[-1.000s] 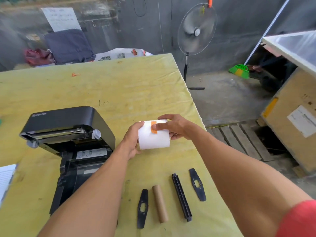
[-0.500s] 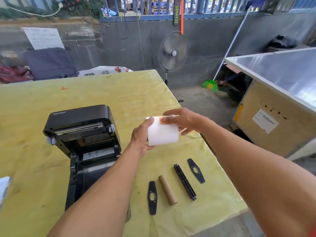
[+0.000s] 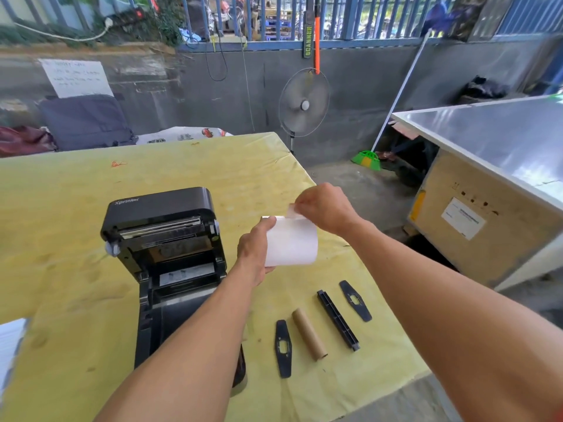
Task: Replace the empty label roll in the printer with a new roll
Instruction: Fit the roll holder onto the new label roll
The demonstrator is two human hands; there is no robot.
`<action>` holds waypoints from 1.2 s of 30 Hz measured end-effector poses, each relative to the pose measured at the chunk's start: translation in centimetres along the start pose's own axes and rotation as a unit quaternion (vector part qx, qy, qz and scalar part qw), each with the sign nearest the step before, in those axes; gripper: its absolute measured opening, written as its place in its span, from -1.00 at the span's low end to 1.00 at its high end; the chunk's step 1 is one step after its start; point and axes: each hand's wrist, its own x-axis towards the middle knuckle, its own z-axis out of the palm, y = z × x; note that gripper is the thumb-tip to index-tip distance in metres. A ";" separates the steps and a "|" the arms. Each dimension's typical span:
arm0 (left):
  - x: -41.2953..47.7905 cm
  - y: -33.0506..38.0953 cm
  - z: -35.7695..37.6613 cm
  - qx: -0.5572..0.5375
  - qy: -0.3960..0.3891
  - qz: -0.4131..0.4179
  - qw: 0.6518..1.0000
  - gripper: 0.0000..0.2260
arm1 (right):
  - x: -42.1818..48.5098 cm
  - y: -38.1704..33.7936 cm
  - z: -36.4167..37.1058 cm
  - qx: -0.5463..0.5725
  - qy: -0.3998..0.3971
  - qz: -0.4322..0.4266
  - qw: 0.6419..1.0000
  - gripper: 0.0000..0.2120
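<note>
A new white label roll [image 3: 292, 243] is held above the yellow table [image 3: 76, 208], right of the black printer [image 3: 164, 239], whose lid stands open. My left hand [image 3: 254, 252] grips the roll's left end. My right hand [image 3: 324, 208] pinches a small piece of paper or tape at the roll's top edge and lifts it. On the table in front lie the empty brown cardboard core [image 3: 309, 334], a black spindle bar [image 3: 338, 319] and two flat black roll guides [image 3: 283, 348], [image 3: 355, 300].
The table's right edge drops to a concrete floor. A standing fan [image 3: 304, 103] is behind the table. A wooden crate with a shiny top [image 3: 487, 208] stands to the right. White paper [image 3: 9, 345] lies at the table's left edge.
The orange tape on the roll is no longer seen. My right hand has risen from the roll's front to its top edge, pulling a piece up. The camera has tilted upward.
</note>
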 end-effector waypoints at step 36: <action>9.2 -2.8 3.4 -0.105 0.170 -0.084 0.976 -0.72 | 3.5 16.2 10.6 -0.230 -0.284 -0.087 0.927 -0.79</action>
